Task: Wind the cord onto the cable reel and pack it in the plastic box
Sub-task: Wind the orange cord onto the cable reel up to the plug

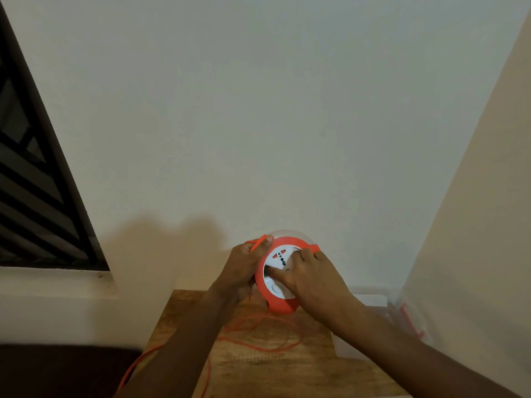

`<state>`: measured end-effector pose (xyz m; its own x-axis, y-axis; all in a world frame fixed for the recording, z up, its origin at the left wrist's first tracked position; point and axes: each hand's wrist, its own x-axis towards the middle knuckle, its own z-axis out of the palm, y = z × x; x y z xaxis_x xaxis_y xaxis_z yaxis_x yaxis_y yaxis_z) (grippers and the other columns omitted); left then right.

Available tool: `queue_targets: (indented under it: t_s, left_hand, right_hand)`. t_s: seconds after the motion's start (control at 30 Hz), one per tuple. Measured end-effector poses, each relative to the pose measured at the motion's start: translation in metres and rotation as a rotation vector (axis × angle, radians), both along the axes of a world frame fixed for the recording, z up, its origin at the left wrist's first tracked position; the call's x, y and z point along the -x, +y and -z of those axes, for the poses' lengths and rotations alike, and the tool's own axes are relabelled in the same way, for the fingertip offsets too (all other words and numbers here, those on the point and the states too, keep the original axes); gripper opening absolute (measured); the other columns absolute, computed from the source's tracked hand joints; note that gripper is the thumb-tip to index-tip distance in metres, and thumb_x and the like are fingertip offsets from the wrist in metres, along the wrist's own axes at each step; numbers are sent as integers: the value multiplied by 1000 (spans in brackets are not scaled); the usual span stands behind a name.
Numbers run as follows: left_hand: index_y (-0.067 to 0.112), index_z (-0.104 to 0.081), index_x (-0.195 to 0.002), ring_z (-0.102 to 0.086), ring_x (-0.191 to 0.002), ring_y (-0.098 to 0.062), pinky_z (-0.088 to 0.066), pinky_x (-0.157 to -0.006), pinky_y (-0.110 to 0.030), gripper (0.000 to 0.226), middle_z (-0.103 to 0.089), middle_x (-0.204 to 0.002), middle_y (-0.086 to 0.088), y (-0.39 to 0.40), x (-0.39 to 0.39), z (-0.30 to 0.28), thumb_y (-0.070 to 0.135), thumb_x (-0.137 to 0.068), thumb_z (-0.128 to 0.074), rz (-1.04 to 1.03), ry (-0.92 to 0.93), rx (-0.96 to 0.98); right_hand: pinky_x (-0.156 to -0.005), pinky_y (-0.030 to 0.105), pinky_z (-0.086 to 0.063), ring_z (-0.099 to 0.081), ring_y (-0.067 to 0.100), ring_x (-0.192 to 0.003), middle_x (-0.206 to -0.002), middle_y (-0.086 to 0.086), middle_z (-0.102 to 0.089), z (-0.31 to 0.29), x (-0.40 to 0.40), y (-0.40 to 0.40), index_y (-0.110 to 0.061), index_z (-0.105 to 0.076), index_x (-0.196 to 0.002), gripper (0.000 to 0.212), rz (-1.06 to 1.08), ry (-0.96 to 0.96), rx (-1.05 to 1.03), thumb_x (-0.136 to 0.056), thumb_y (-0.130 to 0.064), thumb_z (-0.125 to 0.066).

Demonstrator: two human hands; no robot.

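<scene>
Both hands hold the orange and white cable reel (275, 280) up above the far edge of the wooden tabletop (258, 366), its socket face turned toward the camera. The left hand (244, 265) grips the reel's left rim, pinching the orange cord (255, 337) against it with the thumb. The right hand (307, 277) lies over the white face, fingers curled on it. Loose cord loops across the tabletop and trails off its near left edge. The clear plastic box (402, 317) sits to the right.
</scene>
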<state>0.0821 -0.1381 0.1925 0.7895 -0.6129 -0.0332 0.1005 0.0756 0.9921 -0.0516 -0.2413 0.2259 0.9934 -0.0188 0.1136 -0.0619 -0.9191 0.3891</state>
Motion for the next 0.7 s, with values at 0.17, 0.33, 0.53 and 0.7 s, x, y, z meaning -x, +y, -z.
queue_targets:
  t_s: [0.17, 0.33, 0.53, 0.7]
  left_hand:
    - [10, -75, -110, -79, -88, -35, -65, -76, -43, 38, -82, -100, -14, 0, -9, -3, 44, -95, -67, -10, 27, 39]
    - [21, -76, -104, -80, -88, -28, -67, -75, -39, 33, -83, -100, -5, -5, -2, -6, 51, -93, -67, -132, 50, 99]
    - [31, -71, -68, -76, -76, -19, -62, -68, -34, 26, -76, -65, 16, -20, 30, 11, 41, -92, -74, -469, 5, 112]
    - [22, -77, -76, -78, -77, -29, -65, -73, -44, 24, -81, -71, 0, -11, 22, 24, 40, -91, -75, -394, 145, 38]
  right_hand:
    - [-97, 54, -45, -61, 41, -105, -123, 23, -60, -3, -12, -9, -31, -23, -146, 79, -75, -40, 43, -83, -39, -71]
    - [-80, 45, -55, -69, 31, -90, -115, 9, -70, 3, -23, -4, -31, -30, -147, 76, 108, -291, -207, -81, -55, -60]
    - [-95, 37, -46, -54, 26, -121, -141, 0, -53, 17, -33, 1, -33, -45, -140, 63, 455, -358, -1308, -81, -40, -64]
    - [-61, 35, -59, -66, 30, -87, -128, 5, -57, 31, -20, 7, -32, -45, -141, 67, 592, -362, -1823, -83, 1, -45]
